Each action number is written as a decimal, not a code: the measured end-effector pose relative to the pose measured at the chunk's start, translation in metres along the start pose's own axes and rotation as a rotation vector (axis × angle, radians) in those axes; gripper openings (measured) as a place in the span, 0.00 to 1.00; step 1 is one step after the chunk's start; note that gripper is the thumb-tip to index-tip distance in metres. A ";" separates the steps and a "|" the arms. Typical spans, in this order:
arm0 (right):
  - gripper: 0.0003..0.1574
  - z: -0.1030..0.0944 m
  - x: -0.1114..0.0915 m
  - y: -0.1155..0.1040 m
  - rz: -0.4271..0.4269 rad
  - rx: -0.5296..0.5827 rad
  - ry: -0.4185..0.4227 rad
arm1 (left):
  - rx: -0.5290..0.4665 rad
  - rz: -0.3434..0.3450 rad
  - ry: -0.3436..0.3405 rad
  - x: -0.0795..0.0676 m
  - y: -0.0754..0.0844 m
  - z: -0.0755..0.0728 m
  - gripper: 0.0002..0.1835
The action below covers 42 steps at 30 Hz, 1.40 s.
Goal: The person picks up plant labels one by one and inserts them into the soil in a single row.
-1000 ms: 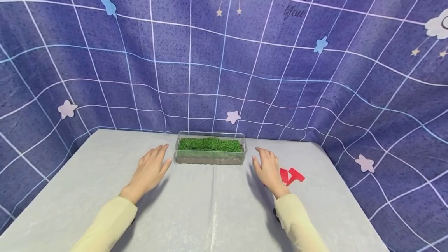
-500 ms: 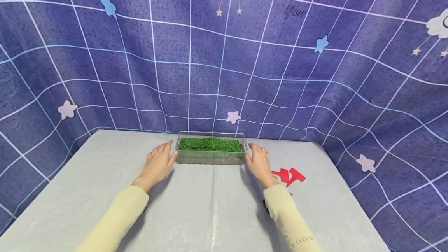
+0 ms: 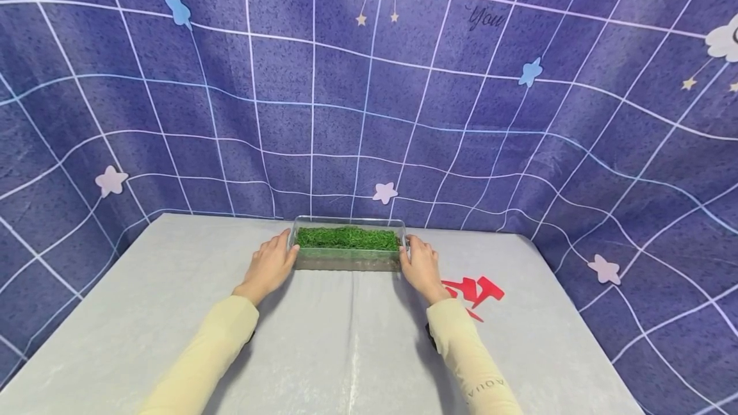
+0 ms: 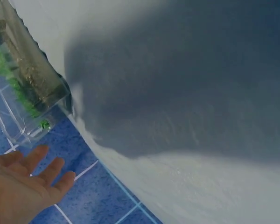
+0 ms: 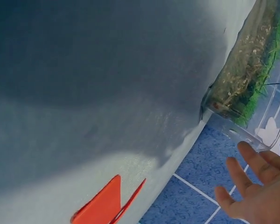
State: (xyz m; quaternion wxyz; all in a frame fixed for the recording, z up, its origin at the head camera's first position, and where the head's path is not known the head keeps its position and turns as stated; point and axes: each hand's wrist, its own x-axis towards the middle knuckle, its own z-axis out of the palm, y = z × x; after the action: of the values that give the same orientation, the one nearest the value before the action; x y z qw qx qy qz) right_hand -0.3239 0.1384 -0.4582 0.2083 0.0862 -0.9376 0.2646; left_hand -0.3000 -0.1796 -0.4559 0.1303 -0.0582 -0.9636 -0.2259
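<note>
A clear plastic box (image 3: 348,261) holds a strip of green grass (image 3: 348,237) over a brownish base layer; it stands at the back middle of the table. At its left end is my left hand (image 3: 268,268), thumb over the front corner, fingers along the side. My right hand (image 3: 421,268) is placed likewise at the right end. In the left wrist view the fingers (image 4: 51,170) look loosely extended beside the box's end (image 4: 42,126). The right wrist view shows spread fingers (image 5: 240,175) close to the rim. Whether the fingers press on the plastic cannot be told.
Several red T-shaped plant labels (image 3: 489,291) lie on the table right of my right hand, partly behind the wrist. A grey-white cloth (image 3: 323,338) covers the table. Behind it hangs a blue-purple curtain (image 3: 277,127) with grid lines, stars and clouds.
Both hands have moved inward from either side to the ends of the box. More of the red labels shows as the right arm shifts left. The box stays about where it was.
</note>
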 end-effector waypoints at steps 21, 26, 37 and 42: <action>0.23 0.000 0.001 0.003 -0.028 0.027 -0.165 | 0.047 0.035 -0.040 0.004 0.006 0.004 0.32; 0.16 -0.001 0.000 0.004 -0.047 0.029 -0.161 | 0.068 0.049 -0.029 0.003 0.006 0.004 0.32; 0.07 -0.003 -0.002 0.004 -0.132 0.010 -0.127 | 0.088 0.068 0.012 0.005 0.005 0.002 0.31; 0.05 -0.002 -0.002 0.006 -0.159 -0.050 -0.102 | 0.099 0.082 0.029 0.005 0.007 0.004 0.32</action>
State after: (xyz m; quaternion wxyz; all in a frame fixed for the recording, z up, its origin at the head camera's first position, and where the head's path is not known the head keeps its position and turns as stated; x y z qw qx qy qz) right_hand -0.3234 0.1448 -0.4604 0.1829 0.1685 -0.9435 0.2190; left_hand -0.3046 -0.1719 -0.4549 0.1562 -0.0881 -0.9684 -0.1733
